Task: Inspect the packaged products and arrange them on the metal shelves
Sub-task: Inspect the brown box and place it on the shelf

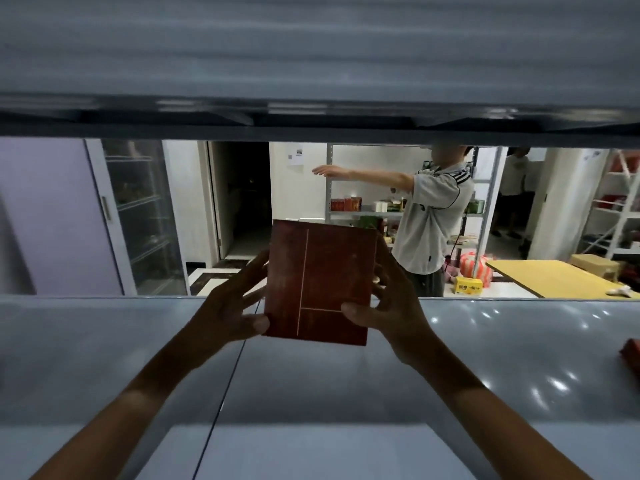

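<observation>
Forearms reach forward over the grey metal shelf [104, 358]. Left hand [225, 313] and right hand [391, 306] clamp 1 dark red box [320, 285] between them, upright. Beyond the hands, a person [433, 216] stands by another shelving unit [374, 202].

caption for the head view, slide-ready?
Both hands, left and right, hold a dark red box above a glossy metal shelf.

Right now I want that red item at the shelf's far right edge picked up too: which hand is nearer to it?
Right. The right hand grips the dark red box on the side toward the red item; the left hand grips the box's far side.
</observation>
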